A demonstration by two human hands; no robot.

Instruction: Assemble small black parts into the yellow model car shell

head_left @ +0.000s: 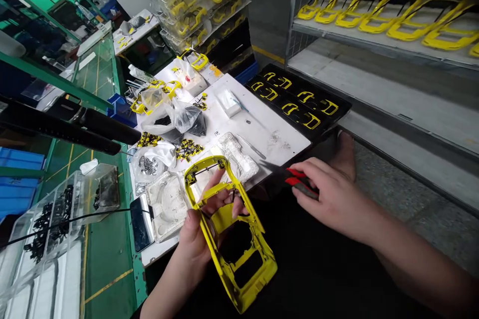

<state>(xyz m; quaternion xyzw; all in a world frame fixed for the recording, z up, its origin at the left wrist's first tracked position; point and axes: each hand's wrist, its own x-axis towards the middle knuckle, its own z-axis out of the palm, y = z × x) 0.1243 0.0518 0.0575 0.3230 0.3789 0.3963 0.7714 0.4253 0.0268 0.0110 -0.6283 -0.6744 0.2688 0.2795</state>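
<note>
My left hand (198,234) is closed round the left side of a yellow plastic frame (220,264). Its fingers show through the upper opening. The frame is tilted, with its narrow end toward the table and its wider end over my lap; small dark parts sit at the narrow end's corners. To the right of the frame, apart from it, my right hand (329,194) grips pliers (297,178) with red and black handles. Their dark jaws point left toward the table edge and are hard to make out.
White foam trays (168,204), a phone (141,224), metal tweezers (251,147), and bags of small parts (190,117) lie on the white table (277,134). A black tray (318,102) with yellow pieces adjoins it. Right stands a rack (385,50) of yellow frames; left, a green bench (108,259).
</note>
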